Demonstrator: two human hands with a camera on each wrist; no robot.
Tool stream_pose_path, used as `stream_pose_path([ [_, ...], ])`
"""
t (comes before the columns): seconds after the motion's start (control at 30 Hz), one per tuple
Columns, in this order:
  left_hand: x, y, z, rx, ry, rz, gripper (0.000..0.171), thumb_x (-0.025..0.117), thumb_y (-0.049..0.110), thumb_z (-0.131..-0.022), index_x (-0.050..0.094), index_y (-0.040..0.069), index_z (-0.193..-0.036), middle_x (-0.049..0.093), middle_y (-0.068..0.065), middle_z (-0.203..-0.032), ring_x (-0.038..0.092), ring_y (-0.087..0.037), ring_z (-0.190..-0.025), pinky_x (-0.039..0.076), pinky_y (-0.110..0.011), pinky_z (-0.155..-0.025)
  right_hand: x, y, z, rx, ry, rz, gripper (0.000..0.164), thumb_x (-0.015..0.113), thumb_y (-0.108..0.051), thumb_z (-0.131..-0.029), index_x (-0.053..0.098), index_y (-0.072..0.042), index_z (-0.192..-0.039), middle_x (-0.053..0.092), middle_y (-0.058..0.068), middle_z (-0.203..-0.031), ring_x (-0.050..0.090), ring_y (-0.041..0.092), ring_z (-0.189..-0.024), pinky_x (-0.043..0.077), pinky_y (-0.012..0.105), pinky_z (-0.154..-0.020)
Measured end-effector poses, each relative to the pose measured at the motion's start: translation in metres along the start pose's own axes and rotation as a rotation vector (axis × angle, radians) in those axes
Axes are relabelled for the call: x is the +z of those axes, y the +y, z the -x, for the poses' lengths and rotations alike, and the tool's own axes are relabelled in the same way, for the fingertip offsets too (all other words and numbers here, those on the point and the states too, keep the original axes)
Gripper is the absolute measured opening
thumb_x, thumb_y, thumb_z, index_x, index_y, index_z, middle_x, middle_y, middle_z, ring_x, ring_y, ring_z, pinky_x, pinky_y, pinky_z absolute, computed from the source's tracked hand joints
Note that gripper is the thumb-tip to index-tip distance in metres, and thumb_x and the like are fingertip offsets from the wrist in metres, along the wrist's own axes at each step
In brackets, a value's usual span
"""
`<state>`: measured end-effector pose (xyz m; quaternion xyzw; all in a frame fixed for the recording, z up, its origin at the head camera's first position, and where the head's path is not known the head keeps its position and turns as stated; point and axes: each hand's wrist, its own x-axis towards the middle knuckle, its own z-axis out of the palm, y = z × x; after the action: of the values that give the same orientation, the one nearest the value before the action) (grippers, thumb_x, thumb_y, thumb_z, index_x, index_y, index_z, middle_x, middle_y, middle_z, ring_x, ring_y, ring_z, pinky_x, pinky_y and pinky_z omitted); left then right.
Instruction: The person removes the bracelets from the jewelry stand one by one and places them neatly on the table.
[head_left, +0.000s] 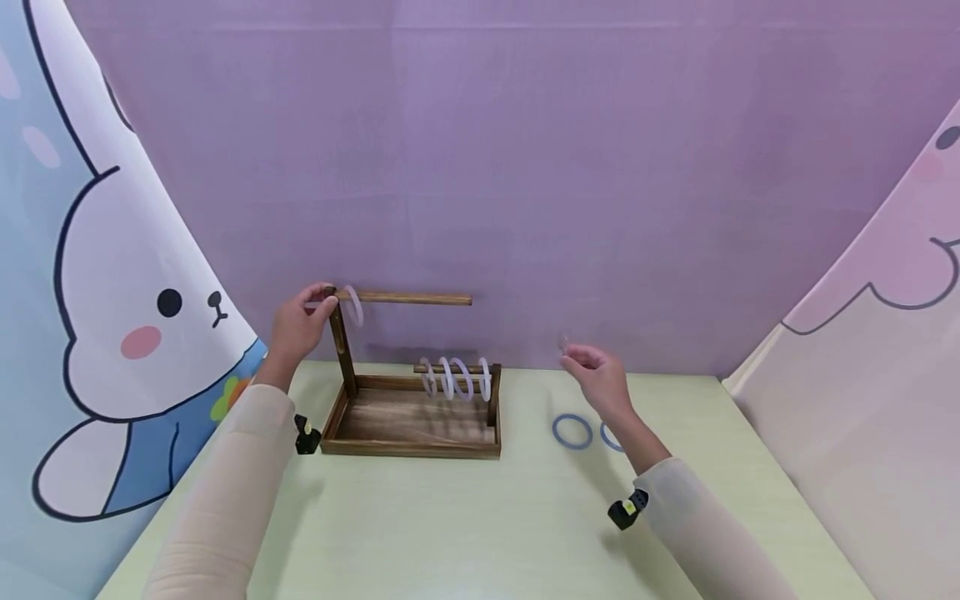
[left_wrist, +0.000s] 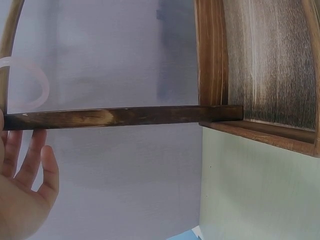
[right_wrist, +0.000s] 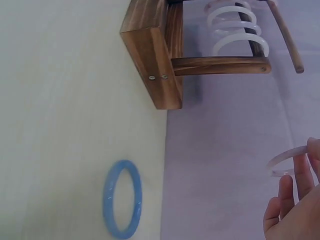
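Thumb and fingers of our right hand (head_left: 602,385) pinch a pale bangle (right_wrist: 287,154), right of centre; our left hand (head_left: 297,330) grips the top of a wooden rack (head_left: 342,346), left of centre. One bangle (head_left: 357,302) hangs on its upper bar (head_left: 420,297), four bangles (head_left: 448,379) on its lower bar (head_left: 418,368); two blue bangles (head_left: 555,429) lie on the table (head_left: 420,525), lower right. We judge this as loading the rack; the next move calls for aligning the held bangle with a bar's free end. We read no brand, label or writing.
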<state>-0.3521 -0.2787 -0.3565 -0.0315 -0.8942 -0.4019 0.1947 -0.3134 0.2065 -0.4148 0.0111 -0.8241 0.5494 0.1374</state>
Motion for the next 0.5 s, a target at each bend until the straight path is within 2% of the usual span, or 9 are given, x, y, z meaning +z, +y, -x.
stream_pose_path([
  [0.2, 0.001, 0.0, 0.001, -0.001, -0.003, 0.01, 0.052, 0.047, 0.04, -0.108, 0.052, 0.004, -0.145, 0.057, -0.027, -0.139, 0.058, -0.048, -0.125, 0.05, -0.06, -0.1, -0.007, 0.011, 0.007, 0.027, -0.015, 0.013, 0.03, 0.077, -0.022, -0.093, 0.074, -0.005, -0.117, 0.075, 0.001, -0.096, 0.064, 0.002, -0.083, 0.051, 0.016, -0.07],
  [0.5, 0.001, 0.004, 0.001, -0.03, -0.007, 0.014, 0.052, 0.048, 0.042, -0.107, 0.052, 0.006, -0.146, 0.057, -0.025, -0.141, 0.058, -0.046, -0.126, 0.05, -0.06, -0.101, -0.021, 0.033, 0.013, 0.043, -0.021, 0.023, 0.035, 0.077, -0.029, -0.092, 0.075, -0.007, -0.118, 0.075, 0.001, -0.098, 0.066, 0.002, -0.086, 0.053, 0.015, -0.074],
])
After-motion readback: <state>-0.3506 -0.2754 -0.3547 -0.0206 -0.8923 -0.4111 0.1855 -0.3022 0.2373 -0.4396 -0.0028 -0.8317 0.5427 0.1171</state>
